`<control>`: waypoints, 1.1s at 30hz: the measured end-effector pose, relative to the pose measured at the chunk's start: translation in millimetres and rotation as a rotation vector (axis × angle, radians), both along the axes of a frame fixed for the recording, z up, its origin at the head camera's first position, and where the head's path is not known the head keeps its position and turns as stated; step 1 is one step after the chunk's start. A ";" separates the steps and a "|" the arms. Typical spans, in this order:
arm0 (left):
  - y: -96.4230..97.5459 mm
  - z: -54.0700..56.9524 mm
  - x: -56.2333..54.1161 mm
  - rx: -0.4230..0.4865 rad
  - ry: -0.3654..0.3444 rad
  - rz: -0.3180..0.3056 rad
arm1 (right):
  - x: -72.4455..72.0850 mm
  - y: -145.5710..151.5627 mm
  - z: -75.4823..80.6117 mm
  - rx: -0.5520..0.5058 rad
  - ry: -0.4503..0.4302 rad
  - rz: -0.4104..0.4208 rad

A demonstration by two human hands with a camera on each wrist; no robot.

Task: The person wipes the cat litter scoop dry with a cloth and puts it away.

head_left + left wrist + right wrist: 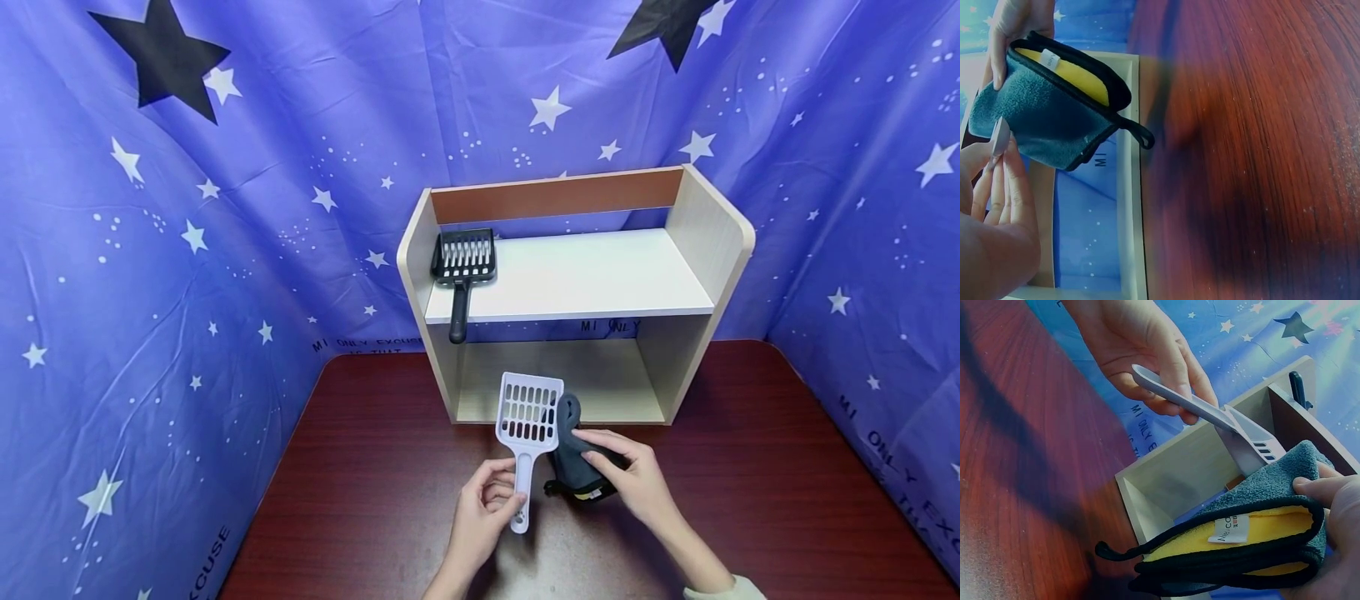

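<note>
A white slotted litter scoop (522, 450) is held by its handle in my left hand (486, 508), between thumb and fingers, with its head pointing away from me. My right hand (633, 477) grips a folded grey-green cleaning cloth (576, 462) just right of the scoop. In the right wrist view the cloth (1260, 531) shows a yellow inner side, dark edging, a hanging loop and a white label. Cloth and scoop head overlap in the head view; whether they touch, I cannot tell. In the left wrist view the scoop is mostly hidden.
A two-level wooden shelf (570, 275) stands at the back of the dark red table (360, 500). On its upper board, at the left, lies a black litter scoop (463, 267), its handle sticking out over the front edge. Blue star-patterned curtains (247, 208) surround the table.
</note>
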State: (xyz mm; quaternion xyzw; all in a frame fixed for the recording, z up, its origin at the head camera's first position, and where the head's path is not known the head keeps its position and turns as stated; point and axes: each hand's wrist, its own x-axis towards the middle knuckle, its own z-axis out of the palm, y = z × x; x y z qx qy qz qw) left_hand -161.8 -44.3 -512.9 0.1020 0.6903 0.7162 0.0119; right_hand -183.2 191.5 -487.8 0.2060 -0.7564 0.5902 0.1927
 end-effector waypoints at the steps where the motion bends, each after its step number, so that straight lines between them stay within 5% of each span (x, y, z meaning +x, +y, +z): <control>1: 0.3 0.3 -0.2 0.002 -0.003 0.003 | 0.4 -0.8 -0.1 0.002 0.004 0.000; 33: 14.5 6.2 -4.8 -0.025 -0.026 0.046 | 6.4 -18.2 -6.1 0.123 0.029 0.056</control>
